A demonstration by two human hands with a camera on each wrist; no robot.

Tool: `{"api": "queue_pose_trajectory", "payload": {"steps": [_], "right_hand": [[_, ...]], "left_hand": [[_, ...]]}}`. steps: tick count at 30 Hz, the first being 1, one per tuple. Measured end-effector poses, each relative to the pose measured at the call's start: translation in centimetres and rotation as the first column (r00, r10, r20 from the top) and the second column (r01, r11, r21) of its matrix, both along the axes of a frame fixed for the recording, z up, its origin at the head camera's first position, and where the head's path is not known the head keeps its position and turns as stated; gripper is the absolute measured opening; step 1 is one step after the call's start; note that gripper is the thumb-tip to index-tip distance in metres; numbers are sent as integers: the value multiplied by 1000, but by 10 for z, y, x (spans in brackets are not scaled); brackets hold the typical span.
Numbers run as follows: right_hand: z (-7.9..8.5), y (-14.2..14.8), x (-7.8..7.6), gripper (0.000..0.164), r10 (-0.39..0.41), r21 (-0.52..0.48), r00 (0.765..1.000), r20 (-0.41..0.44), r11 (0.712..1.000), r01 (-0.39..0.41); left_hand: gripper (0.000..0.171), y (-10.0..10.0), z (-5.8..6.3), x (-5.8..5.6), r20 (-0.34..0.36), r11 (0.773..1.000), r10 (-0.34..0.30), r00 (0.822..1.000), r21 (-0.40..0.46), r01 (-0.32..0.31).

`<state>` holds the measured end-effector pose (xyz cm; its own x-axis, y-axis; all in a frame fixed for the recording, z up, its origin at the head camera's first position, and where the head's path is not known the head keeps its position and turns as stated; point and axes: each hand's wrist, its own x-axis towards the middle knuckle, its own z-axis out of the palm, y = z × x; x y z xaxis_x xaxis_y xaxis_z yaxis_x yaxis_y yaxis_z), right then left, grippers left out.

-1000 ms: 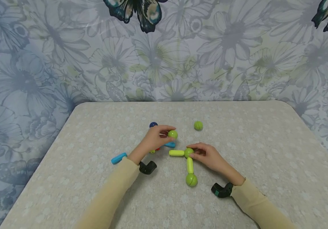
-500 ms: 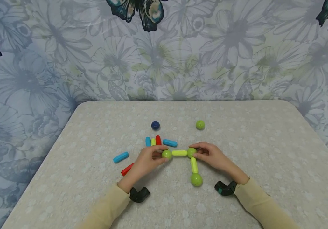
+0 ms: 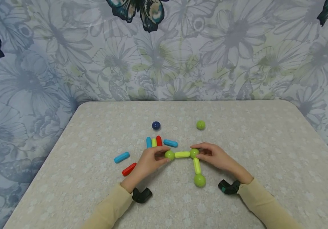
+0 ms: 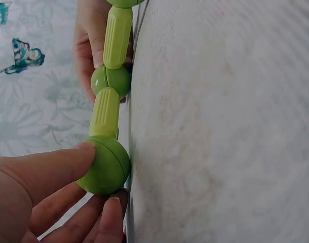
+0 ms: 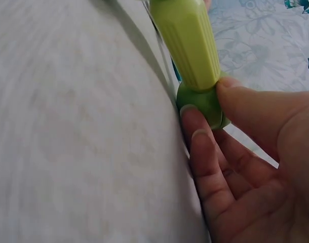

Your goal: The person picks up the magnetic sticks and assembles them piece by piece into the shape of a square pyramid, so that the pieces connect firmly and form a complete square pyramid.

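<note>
My left hand [image 3: 150, 160] pinches a green ball [image 3: 170, 155] between thumb and fingers. That ball meets the left end of a yellow-green rod [image 3: 182, 154], as the left wrist view shows up close. At the rod's other end my right hand [image 3: 216, 156] grips a second green ball [image 3: 194, 153]. From this corner ball another yellow-green rod [image 3: 197, 165] runs toward the near side and ends in a third green ball [image 3: 199, 180]. Together the pieces form an L on the table. In the right wrist view, my thumb and fingers hold the corner ball [image 5: 202, 104] beneath a rod [image 5: 190, 43].
Beyond my left hand lie blue, yellow and red rods [image 3: 159, 140] side by side, with a blue rod [image 3: 170, 143] near them. Another blue rod [image 3: 122, 157] and a red rod [image 3: 129, 169] lie left. Farther back are a dark blue ball [image 3: 156, 125] and a loose green ball [image 3: 200, 125].
My left hand has brought its green ball down and nearer, against the free end of the rod. The joined pieces have shifted slightly right, with my right hand still on the corner ball.
</note>
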<state>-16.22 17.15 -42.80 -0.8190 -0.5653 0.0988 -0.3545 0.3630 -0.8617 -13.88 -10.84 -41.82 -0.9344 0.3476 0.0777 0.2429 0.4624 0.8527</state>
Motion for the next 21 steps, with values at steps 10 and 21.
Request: {"api": "queue_pose_trajectory", "payload": {"steps": [10,21], "right_hand": [[-6,38,9,31,-110,19,994,4,994,110],[-5,21,48,28,-359,70,915,-184,924,377]], "left_hand": [[28,-1,-5,0,47,999,-18,999,51,15],[27,0,-7,5,99,978,-191,977,106,181]]}}
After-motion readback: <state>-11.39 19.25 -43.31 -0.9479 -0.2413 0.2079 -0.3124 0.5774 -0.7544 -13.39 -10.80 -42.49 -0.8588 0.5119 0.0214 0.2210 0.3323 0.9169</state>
